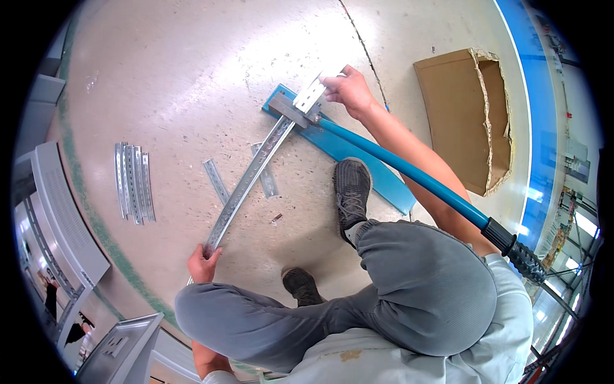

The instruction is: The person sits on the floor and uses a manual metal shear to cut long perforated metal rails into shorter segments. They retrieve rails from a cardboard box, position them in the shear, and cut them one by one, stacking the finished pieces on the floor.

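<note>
A long slotted metal mounting rail [246, 181] runs slantwise from my left hand up to the dark head of a blue lever cutter [358, 160] on the floor. My left hand [203, 264] pinches the rail's near end beside my left knee. Past the cutter head, a bright slotted strip [309, 95] sticks out; glare hides whether it is one piece with the rail. The fingers of my right hand [348, 89] close on that strip's far end. The cutter's long blue lever [409, 168] slants down to the right, over my right forearm, to a black grip [527, 261].
Short cut rail pieces [216, 180] lie under and beside the long rail. Several more rails [133, 184] lie side by side at the left. An open cardboard box [454, 118] stands at the right. My shoe [351, 192] is beside the cutter base. Grey metal cabinets [70, 217] line the left edge.
</note>
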Demonstrator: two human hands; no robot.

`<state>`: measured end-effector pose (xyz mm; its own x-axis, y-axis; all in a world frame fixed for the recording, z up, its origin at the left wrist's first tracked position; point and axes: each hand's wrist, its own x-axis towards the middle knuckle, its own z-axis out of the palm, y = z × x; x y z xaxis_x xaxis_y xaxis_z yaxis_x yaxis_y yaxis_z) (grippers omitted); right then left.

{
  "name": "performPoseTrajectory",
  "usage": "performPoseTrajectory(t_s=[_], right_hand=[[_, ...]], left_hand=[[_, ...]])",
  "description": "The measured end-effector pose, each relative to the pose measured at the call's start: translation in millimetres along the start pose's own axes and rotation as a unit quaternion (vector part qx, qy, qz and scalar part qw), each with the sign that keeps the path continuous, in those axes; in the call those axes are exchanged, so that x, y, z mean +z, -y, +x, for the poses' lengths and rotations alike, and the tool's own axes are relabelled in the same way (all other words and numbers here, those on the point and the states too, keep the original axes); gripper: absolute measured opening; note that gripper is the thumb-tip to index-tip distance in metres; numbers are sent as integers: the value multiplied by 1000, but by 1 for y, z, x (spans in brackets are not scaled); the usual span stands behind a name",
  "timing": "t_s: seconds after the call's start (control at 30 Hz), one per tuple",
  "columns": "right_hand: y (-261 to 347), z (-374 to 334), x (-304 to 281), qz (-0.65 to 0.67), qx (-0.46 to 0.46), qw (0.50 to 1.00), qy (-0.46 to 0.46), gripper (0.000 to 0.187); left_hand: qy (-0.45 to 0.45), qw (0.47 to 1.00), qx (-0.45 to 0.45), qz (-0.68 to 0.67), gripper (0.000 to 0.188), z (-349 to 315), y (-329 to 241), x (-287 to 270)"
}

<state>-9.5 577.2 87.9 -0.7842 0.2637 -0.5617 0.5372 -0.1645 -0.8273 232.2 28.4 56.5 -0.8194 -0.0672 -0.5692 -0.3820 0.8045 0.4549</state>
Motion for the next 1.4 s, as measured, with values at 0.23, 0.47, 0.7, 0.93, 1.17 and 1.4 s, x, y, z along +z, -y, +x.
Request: performPoseTrajectory(t_s=[0.23,0.47,0.7,0.93,1.17,1.4], right_hand=[[-11,0,13,-200,-44,978,-27,47],[-13,-12,7,-264,-11,963,-55,74],[-11,20,-18,-182,-98,978,-39,94],[-14,27,-15,-195,-102,975,-19,67],[-12,25,-16,-292,-153,943,-41,66],[-12,29,-15,-269,-146,951,-31,66]], left_hand=[[-2,1000,16,-6,47,-4,4,-3],[-7,1000,23,-15,49,-4,-6,-5],[-7,999,22,-23,49,-1,-2,1],[-7,998,32,-47,51,-1,3,3],[-20,999,33,-4,50,-3,-4,2],[-6,999,34,-10,49,-4,-5,0]])
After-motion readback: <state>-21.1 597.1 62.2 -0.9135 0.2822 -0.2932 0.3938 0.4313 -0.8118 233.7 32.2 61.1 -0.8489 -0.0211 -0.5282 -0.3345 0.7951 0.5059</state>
